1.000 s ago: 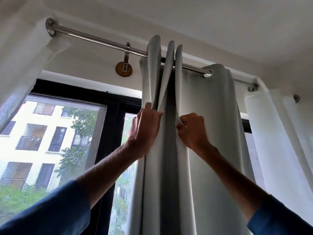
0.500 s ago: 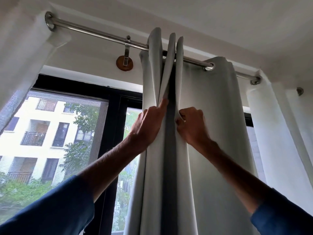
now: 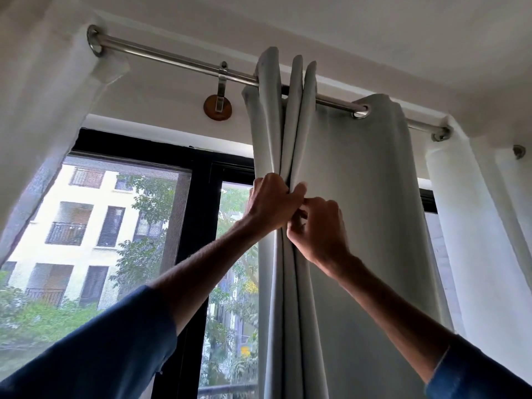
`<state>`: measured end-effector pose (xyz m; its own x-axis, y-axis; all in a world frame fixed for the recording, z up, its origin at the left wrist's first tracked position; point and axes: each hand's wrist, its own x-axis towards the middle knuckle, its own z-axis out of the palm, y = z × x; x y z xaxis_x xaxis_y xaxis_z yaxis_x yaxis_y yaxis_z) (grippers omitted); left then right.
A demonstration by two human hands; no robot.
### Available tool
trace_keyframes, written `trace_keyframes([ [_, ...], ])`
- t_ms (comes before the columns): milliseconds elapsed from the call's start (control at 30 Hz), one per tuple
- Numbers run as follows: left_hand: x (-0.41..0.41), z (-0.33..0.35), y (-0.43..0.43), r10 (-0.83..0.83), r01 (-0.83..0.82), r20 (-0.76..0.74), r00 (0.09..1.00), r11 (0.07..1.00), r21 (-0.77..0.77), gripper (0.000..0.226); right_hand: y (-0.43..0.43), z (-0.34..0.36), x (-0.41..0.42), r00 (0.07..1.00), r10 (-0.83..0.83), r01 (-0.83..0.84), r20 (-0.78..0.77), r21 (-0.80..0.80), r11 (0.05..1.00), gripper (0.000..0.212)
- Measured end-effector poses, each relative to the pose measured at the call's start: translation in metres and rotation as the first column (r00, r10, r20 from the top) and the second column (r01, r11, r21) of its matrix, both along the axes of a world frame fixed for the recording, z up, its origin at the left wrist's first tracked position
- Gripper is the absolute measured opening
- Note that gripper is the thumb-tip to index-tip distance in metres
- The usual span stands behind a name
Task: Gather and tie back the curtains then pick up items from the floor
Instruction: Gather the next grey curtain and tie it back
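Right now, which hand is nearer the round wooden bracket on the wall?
Left. The left hand grips the curtain folds below and to the right of the bracket. The right hand pinches the same folds lower down and farther right.

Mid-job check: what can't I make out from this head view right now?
Head view:
- Floor and anything on it: outside the frame, below the bottom edge.
- Pale grey eyelet curtain: its lower part is cut by the bottom edge.
- Any tie-back: none in view.
- Fingertips of the left hand and right hand: buried in the gathered folds they grip.
- Steel rod: partly hidden behind those folds.
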<state>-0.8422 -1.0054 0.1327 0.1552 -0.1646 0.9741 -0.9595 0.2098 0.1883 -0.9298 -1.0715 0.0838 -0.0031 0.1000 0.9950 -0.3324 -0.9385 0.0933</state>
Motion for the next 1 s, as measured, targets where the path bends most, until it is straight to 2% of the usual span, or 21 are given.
trace_keyframes([
  [67, -0.001, 0.000, -0.005, 0.044, -0.045, -0.012, 0.999, 0.998, -0.041, 0.051, -0.004, -0.009, -0.001, 0.997, 0.072, -0.072, -0.025, -0.016, 0.997, 0.028],
  [133, -0.003, 0.000, -0.008, 0.060, -0.061, -0.020, 0.998, 0.997, -0.046, 0.036, -0.007, -0.015, -0.004, 0.993, 0.110, -0.113, -0.052, -0.049, 0.992, 0.037],
  [200, -0.005, 0.000, -0.011, 0.079, -0.080, -0.023, 0.997, 0.996, -0.033, 0.027, -0.009, -0.018, -0.010, 0.984, 0.159, -0.164, -0.082, -0.053, 0.985, 0.034],
  [333, -0.002, -0.009, -0.018, 0.116, -0.114, 0.091, 0.989, 0.993, -0.025, 0.022, -0.015, -0.021, -0.022, 0.960, 0.245, -0.235, -0.137, 0.087, 0.968, 0.045],
  [400, 0.001, -0.014, -0.022, 0.153, -0.153, 0.239, 0.959, 0.988, -0.019, 0.080, -0.018, -0.025, -0.029, 0.931, 0.319, -0.291, -0.178, 0.165, 0.942, 0.048],
  [433, 0.002, -0.018, -0.023, 0.159, -0.165, 0.301, 0.940, 0.986, -0.004, 0.100, -0.021, -0.026, -0.032, 0.926, 0.326, -0.289, -0.191, 0.197, 0.937, 0.038],
  [467, 0.001, -0.022, -0.021, 0.166, -0.180, 0.343, 0.925, 0.984, 0.011, 0.107, -0.024, -0.026, -0.034, 0.932, 0.310, -0.267, -0.186, 0.224, 0.937, 0.029],
  [500, 0.002, -0.025, -0.020, 0.162, -0.187, 0.347, 0.924, 0.981, 0.040, 0.104, -0.028, -0.025, -0.035, 0.945, 0.274, -0.228, -0.177, 0.243, 0.943, 0.027],
  [533, 0.001, -0.027, -0.019, 0.169, -0.203, 0.350, 0.921, 0.977, 0.064, 0.091, -0.033, -0.024, -0.036, 0.954, 0.247, -0.198, -0.171, 0.261, 0.945, 0.027],
  [600, 0.000, -0.029, -0.018, 0.196, -0.224, 0.313, 0.929, 0.973, 0.057, 0.051, -0.040, -0.023, -0.038, 0.958, 0.228, -0.171, -0.171, 0.297, 0.939, 0.030],
  [667, 0.001, -0.029, -0.022, 0.181, -0.195, 0.247, 0.952, 0.980, 0.034, 0.031, -0.044, -0.023, -0.041, 0.960, 0.212, -0.150, -0.185, 0.303, 0.941, 0.030],
  [767, 0.004, -0.028, -0.031, 0.146, -0.145, 0.241, 0.959, 0.989, -0.025, 0.021, -0.054, -0.021, -0.046, 0.961, 0.211, -0.137, -0.181, 0.352, 0.926, 0.027],
  [833, 0.011, -0.027, -0.036, 0.132, -0.130, 0.253, 0.958, 0.991, -0.025, 0.027, -0.060, -0.019, -0.051, 0.972, 0.188, -0.123, -0.144, 0.370, 0.921, 0.024],
  [933, 0.024, -0.026, -0.042, 0.132, -0.141, 0.253, 0.958, 0.990, 0.015, 0.048, -0.074, -0.014, -0.058, 0.999, 0.053, -0.054, 0.012, 0.318, 0.947, 0.023],
  [1000, 0.032, -0.026, -0.043, 0.146, -0.155, 0.240, 0.960, 0.988, 0.020, 0.048, -0.093, -0.012, -0.063, 0.989, -0.015, -0.024, 0.149, 0.260, 0.965, 0.022],
])
